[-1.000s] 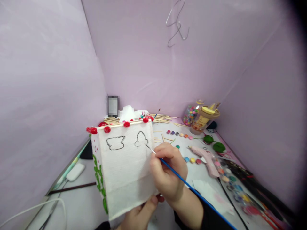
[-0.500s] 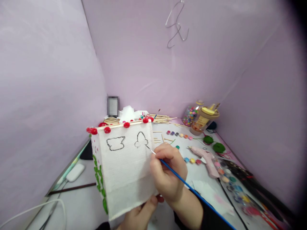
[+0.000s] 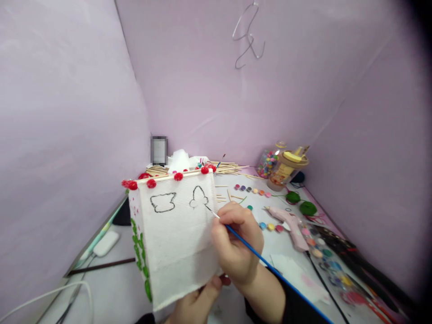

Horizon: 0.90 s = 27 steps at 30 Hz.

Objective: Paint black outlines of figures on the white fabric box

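Observation:
A white fabric-covered box (image 3: 178, 243) is tilted up in front of me, with red pompoms (image 3: 178, 176) along its top edge and green leaf shapes (image 3: 140, 252) on its left side. Two black outlines mark its front face, a butterfly-like shape (image 3: 163, 202) and a rounded, pointed shape (image 3: 199, 197). My left hand (image 3: 199, 301) grips the box from below; some of its fingers are hidden behind it. Pinched in my right hand (image 3: 239, 243) is a thin blue paintbrush (image 3: 263, 258), its dark tip at or very near the face beside the right outline.
A pink hot glue gun (image 3: 292, 227) lies to the right among small paint pots (image 3: 271, 226), near black-handled pliers (image 3: 351, 252). Behind stand a jar of coloured beads (image 3: 266, 163) and a brown cup (image 3: 285, 171). Wooden sticks (image 3: 229, 168) lie at the back; a white cable (image 3: 88, 288) runs on the left.

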### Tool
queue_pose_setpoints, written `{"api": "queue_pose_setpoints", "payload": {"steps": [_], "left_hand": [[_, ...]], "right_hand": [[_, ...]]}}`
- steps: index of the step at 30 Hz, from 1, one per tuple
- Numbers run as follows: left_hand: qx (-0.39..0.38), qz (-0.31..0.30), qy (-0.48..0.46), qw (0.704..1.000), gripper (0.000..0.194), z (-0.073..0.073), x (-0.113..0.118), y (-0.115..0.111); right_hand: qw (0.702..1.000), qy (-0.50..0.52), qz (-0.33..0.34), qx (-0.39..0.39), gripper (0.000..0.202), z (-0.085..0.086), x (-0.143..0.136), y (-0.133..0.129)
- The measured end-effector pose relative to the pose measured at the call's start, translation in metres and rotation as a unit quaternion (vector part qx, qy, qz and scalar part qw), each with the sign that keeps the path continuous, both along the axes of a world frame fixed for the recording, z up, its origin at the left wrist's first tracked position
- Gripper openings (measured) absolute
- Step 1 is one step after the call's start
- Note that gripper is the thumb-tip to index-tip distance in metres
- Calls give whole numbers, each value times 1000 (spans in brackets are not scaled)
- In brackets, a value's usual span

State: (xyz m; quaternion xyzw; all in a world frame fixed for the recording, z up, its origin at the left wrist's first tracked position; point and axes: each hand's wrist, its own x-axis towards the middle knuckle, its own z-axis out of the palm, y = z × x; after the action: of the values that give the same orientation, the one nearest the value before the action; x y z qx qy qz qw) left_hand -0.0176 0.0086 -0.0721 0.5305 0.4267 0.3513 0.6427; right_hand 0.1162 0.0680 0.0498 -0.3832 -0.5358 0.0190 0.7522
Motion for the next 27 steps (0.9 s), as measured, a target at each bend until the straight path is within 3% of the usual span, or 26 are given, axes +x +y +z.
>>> {"api": "queue_pose_setpoints", "payload": {"steps": [15, 22, 27], "left_hand": [[-10, -1, 4, 1000, 71, 1, -1, 2], [-18, -2, 33, 999, 71, 25, 0, 2], [-14, 27, 38, 999, 69, 28, 3, 1]], "right_hand": [[1000, 0, 4, -7, 26, -1, 0, 0], [999, 33, 22, 23, 24, -3, 3, 1], [999, 15, 42, 16, 24, 4, 8, -3]]}}
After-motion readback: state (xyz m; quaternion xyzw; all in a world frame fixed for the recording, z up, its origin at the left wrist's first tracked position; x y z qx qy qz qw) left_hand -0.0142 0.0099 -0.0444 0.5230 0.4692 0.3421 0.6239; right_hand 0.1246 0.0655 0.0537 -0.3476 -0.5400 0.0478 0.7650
